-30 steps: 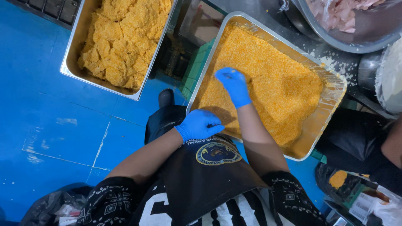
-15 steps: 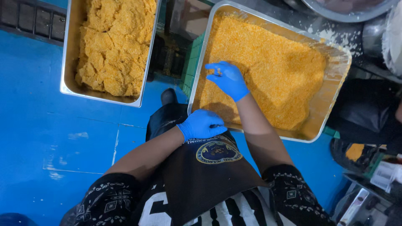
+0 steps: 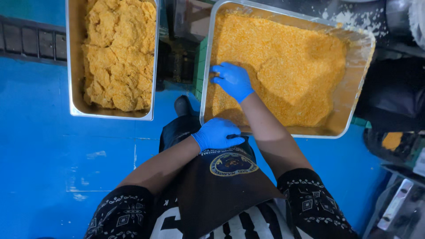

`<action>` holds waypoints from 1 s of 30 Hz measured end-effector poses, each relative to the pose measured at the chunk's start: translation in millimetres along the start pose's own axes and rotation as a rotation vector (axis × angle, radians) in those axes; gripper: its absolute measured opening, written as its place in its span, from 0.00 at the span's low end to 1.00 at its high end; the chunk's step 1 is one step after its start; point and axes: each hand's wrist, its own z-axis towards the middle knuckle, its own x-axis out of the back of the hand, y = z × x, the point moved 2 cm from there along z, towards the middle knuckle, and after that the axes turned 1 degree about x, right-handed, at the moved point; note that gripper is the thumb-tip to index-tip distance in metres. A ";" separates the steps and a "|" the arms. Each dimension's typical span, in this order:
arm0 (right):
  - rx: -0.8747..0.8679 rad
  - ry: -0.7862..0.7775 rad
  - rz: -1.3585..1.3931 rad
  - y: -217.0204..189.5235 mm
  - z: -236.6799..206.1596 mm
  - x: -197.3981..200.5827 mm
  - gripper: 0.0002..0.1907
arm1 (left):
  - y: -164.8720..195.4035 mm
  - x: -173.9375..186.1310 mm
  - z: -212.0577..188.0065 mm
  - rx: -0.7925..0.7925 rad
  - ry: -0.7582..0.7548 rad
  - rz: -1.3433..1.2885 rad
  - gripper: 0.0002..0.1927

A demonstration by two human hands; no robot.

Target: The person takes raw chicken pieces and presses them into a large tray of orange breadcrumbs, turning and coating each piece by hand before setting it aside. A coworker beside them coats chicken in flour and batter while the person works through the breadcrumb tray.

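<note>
Two trays side by side over the floor, person in front.

Left tray [image 3: 75, 88] holds breaded pieces [image 3: 118, 53]; right tray [image 3: 358, 88] holds loose crumbs [image 3: 292, 66] — right hand [image 3: 232, 80] rests in the crumbs near that tray's left wall. Left hand [image 3: 217, 133] lies on the apron [image 3: 212, 190], just beside the right tray's near rim — floor [image 3: 40, 146] beneath.

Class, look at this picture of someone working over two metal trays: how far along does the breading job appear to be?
Done: the left tray holds a heap of coated pieces. In hand: the right hand, in a blue glove, presses into the orange crumbs of the right tray, while the left hand rests at that tray's near rim. Left: what lies under the crumbs cannot be seen, so the amount remaining is unclear.
</note>
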 end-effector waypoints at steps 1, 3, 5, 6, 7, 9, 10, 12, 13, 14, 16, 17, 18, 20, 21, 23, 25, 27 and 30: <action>0.004 0.020 -0.027 0.2 1.1 -2.2 0.13 | -0.3 -0.6 0.4 0.007 -0.024 0.013 0.16; 0.012 0.052 -0.075 3.2 2.8 -7.5 0.11 | 0.2 0.9 0.0 -0.046 0.054 0.006 0.15; -0.002 0.103 0.107 9.3 -0.1 -9.7 0.10 | 1.4 1.1 -2.3 -0.075 0.083 -0.011 0.14; -0.010 0.130 0.197 14.8 -5.1 -10.8 0.10 | 2.1 1.0 -3.7 -0.083 0.074 -0.020 0.13; -0.063 0.160 0.455 22.6 -12.7 -12.5 0.10 | 2.2 1.3 -4.7 -0.095 0.066 -0.026 0.13; -0.174 0.225 0.967 36.5 -34.7 -11.6 0.09 | 4.3 2.0 -8.2 -0.116 0.095 -0.100 0.11; -0.332 0.239 1.164 47.0 -53.4 -7.7 0.09 | 5.6 2.3 -9.5 -0.128 0.110 -0.138 0.10; -0.393 0.321 0.985 59.3 -100.2 5.9 0.08 | 8.6 1.0 -11.7 -0.097 0.116 -0.187 0.08; -0.296 0.379 0.608 61.3 -124.0 15.4 0.07 | 10.7 0.3 -12.3 -0.084 0.113 -0.209 0.07; -0.428 0.499 1.340 70.4 -151.6 20.8 0.08 | 11.3 -0.4 -11.5 -0.067 0.110 -0.230 0.06; -0.479 0.657 2.083 85.5 -203.6 39.0 0.08 | 15.3 -3.5 -6.7 -0.045 0.088 -0.273 0.05; -0.445 0.717 2.084 90.9 -228.8 47.6 0.07 | 17.6 -6.0 -2.0 -0.030 0.048 -0.265 0.04; -0.406 0.793 2.077 97.2 -252.4 55.0 0.07 | 19.6 -8.8 5.8 -0.027 0.001 -0.256 0.04; -0.315 0.875 2.010 109.4 -305.5 69.8 0.14 | 27.0 -16.3 25.4 -0.015 -0.080 -0.235 0.03; -0.285 0.937 1.960 114.1 -339.9 74.0 0.18 | 33.6 -22.6 36.0 -0.001 -0.120 -0.226 0.03; -0.291 1.099 1.910 131.7 -400.9 68.1 0.19 | 48.8 -36.8 61.8 -0.056 -0.194 -0.249 0.05; -0.337 1.292 1.872 160.6 -458.6 48.3 0.16 | 63.0 -58.6 87.0 0.089 -0.312 -0.209 0.07; -0.431 1.519 1.860 191.3 -505.6 9.7 0.10 | 79.1 -86.7 111.6 0.082 -0.380 -0.206 0.08; -0.841 1.701 1.887 224.5 -560.4 -53.4 0.14 | 98.1 -142.6 148.3 0.029 -0.442 -0.237 0.10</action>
